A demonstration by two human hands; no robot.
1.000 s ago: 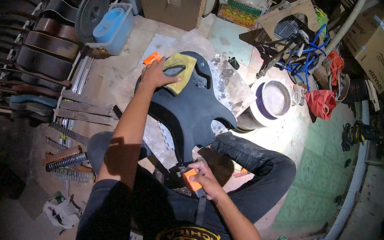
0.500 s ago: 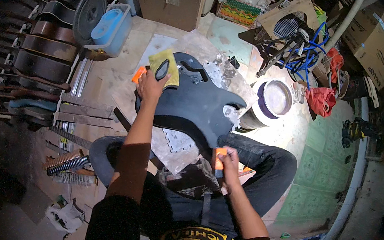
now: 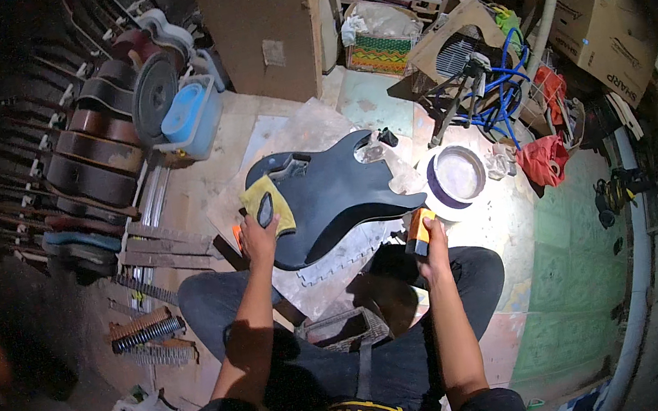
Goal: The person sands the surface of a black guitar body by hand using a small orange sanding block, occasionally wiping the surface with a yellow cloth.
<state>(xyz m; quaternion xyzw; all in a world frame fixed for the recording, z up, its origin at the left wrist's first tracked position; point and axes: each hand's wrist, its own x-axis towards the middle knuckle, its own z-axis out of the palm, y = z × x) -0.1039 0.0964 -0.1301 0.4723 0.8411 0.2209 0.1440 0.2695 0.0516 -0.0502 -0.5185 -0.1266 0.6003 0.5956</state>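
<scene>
A black electric guitar body (image 3: 335, 192) lies in front of my crossed legs, its horns toward the right and cut-out cavities along its far side. At its left end, my left hand (image 3: 256, 239) is closed on a yellow cloth (image 3: 283, 210) that lies over the body's edge. A dark oval (image 3: 265, 210) shows on the cloth, and a bit of orange (image 3: 237, 233) beside the fingers. My right hand (image 3: 435, 243) grips an orange-and-black block (image 3: 419, 232) just below the near horn. Whether the block touches the horn I cannot tell.
Pale sheets (image 3: 301, 129) lie under the body. A round white tub (image 3: 459, 174) stands to the right, near blue hoses (image 3: 512, 100) and a red bag (image 3: 543, 160). Guitar bodies (image 3: 89, 147) hang in a row at left, behind a blue container (image 3: 185, 112). A basket (image 3: 346, 329) is between my legs.
The guitar body has turned anticlockwise, its horns swinging away from me to the right. My left hand has come nearer with the cloth; my right hand has moved right with the block.
</scene>
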